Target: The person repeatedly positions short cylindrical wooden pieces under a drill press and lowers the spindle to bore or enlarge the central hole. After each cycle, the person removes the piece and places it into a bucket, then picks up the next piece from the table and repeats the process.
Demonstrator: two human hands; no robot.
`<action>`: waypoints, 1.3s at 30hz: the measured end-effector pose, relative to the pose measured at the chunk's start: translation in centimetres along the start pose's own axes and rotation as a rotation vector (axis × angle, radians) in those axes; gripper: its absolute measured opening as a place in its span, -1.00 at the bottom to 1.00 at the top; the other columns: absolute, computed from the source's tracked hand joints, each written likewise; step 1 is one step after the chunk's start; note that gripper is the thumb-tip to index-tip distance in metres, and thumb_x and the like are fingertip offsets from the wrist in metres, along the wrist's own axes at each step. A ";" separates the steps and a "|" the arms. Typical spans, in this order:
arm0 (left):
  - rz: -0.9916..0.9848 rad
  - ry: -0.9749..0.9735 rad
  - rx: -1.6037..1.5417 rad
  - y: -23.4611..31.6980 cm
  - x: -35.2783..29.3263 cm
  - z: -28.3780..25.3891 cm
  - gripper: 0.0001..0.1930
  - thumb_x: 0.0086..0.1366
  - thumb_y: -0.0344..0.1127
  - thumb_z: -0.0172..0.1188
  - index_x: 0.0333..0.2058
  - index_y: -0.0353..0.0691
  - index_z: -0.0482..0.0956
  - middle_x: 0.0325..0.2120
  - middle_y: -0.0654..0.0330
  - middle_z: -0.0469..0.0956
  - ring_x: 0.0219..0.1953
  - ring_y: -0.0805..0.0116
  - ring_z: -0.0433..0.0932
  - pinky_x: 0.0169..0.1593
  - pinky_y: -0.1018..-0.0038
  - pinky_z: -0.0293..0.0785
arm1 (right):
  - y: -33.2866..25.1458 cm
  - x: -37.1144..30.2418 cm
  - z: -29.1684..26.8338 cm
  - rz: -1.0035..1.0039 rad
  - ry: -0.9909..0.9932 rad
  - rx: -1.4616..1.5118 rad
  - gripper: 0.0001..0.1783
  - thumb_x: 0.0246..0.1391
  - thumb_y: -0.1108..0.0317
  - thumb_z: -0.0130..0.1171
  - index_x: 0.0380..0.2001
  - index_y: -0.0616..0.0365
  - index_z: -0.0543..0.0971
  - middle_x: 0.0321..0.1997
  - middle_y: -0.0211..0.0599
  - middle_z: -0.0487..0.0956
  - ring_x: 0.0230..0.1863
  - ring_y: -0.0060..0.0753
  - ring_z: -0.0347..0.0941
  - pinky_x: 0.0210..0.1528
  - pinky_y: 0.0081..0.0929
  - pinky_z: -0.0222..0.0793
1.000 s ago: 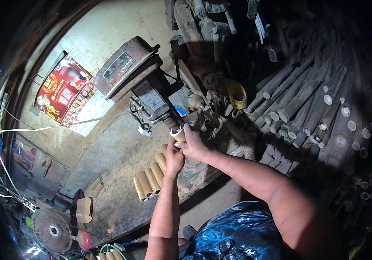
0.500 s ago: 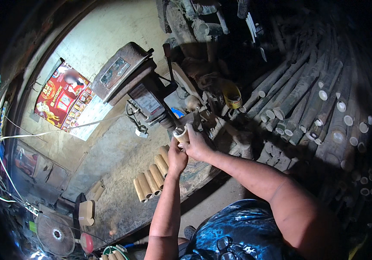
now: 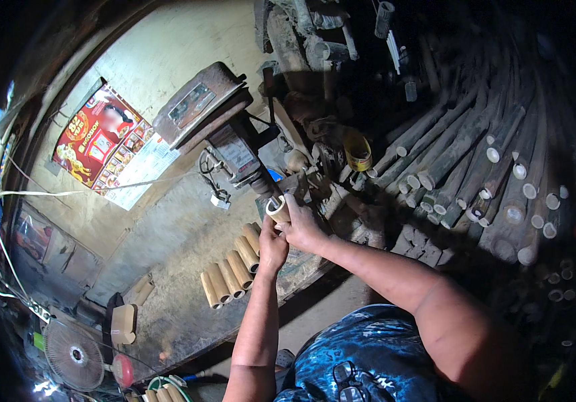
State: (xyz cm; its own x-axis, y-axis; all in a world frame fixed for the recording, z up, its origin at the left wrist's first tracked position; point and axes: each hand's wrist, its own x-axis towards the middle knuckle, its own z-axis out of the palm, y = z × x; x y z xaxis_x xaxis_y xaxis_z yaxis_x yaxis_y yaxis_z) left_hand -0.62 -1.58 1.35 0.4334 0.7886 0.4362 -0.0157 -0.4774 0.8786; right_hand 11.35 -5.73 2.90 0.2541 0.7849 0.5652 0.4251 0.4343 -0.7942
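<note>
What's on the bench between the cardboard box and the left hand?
In the head view, a row of bamboo tubes lies on the bench between the box and left hand.

Single head-worn fisheye view, facing down along both forearms (image 3: 256,328) toward fingers (image 3: 294,209) and workbench (image 3: 184,318), fairly near

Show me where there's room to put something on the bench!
The bench looks bare between the bamboo row and the tan cardboard. It's crowded where the left hand and right hand hold a bamboo piece at the drill press.
</note>
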 end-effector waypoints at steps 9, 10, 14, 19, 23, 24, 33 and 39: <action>0.000 0.038 0.068 0.4 -0.8 -0.3 -0.47 0.26 -0.62 0.15 0.22 -0.33 0.33 0.11 0.07 0.51 0.14 0.27 0.44 0.27 0.36 0.29 | 0.0 0.1 0.2 -0.024 -0.043 -0.096 -0.36 -0.01 0.41 0.37 0.08 0.16 0.24 -0.20 0.22 0.58 -0.09 0.44 0.48 -0.13 0.16 0.38; 0.017 0.049 0.130 0.2 -0.7 -0.5 -0.50 0.30 -0.53 0.13 0.22 -0.29 0.33 0.07 0.04 0.54 0.11 0.30 0.47 0.22 0.35 0.34 | 0.0 0.2 0.3 -0.019 -0.046 -0.101 -0.36 -0.01 0.41 0.37 0.07 0.16 0.24 -0.19 0.21 0.58 -0.08 0.43 0.48 -0.12 0.15 0.39; 0.030 0.064 0.138 -0.9 -0.5 -1.0 -0.42 0.28 -0.49 0.16 0.28 -0.26 0.29 0.11 0.00 0.53 0.15 0.21 0.48 0.23 0.31 0.35 | -0.1 0.4 0.6 -0.045 -0.024 -0.090 -0.37 -0.03 0.41 0.38 0.03 0.18 0.24 -0.21 0.22 0.57 -0.10 0.45 0.48 -0.13 0.17 0.37; -0.026 0.119 0.197 -1.9 -0.4 -1.1 -0.37 0.26 -0.41 0.19 0.31 -0.20 0.27 0.11 -0.13 0.52 0.19 -0.01 0.49 0.22 0.23 0.38 | -0.5 0.6 0.3 -0.075 -0.054 -0.108 -0.36 -0.06 0.41 0.41 0.01 0.21 0.25 -0.25 0.24 0.58 -0.15 0.46 0.49 -0.16 0.20 0.37; 0.044 0.178 0.256 -1.4 -0.5 -0.8 -0.30 0.26 -0.34 0.23 0.36 -0.15 0.22 0.13 -0.19 0.50 0.18 -0.09 0.50 0.18 0.20 0.43 | -0.9 1.0 0.0 -0.041 -0.096 -0.128 -0.43 -0.04 0.43 0.40 -0.04 0.20 0.28 -0.23 0.23 0.59 -0.10 0.41 0.51 -0.14 0.15 0.40; -0.011 0.168 0.247 -1.0 -0.5 -0.7 -0.31 0.27 -0.37 0.23 0.36 -0.19 0.22 0.17 -0.15 0.47 0.21 0.00 0.46 0.22 0.24 0.39 | -1.0 1.0 -0.1 -0.059 -0.096 -0.141 -0.44 -0.04 0.42 0.41 -0.07 0.20 0.29 -0.23 0.22 0.59 -0.10 0.41 0.51 -0.15 0.12 0.41; -0.138 0.142 0.269 2.6 -0.2 -0.3 -0.33 0.29 -0.33 0.25 0.35 -0.20 0.25 0.25 -0.09 0.39 0.29 0.08 0.39 0.29 0.27 0.32 | -0.9 2.6 -1.1 -0.020 -0.121 -0.120 -0.48 -0.02 0.32 0.47 -0.13 0.25 0.36 -0.20 0.06 0.61 -0.14 0.09 0.59 -0.11 -0.10 0.46; -0.019 0.060 0.181 1.1 0.7 0.2 -0.32 0.27 -0.41 0.24 0.35 -0.21 0.23 0.22 -0.08 0.44 0.26 0.13 0.41 0.30 0.29 0.32 | -1.1 1.8 -2.4 -0.067 -0.115 -0.146 -0.43 0.04 0.32 0.41 0.01 0.24 0.33 -0.09 0.08 0.59 -0.03 0.16 0.55 0.00 -0.08 0.43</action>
State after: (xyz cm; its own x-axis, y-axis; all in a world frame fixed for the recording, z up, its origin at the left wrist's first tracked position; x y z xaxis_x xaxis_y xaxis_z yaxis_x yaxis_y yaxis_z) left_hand -0.17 -1.62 2.54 0.3774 0.8171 0.4358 0.1562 -0.5200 0.8397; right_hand 13.43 -5.80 5.32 0.1233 0.8052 0.5800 0.5617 0.4252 -0.7097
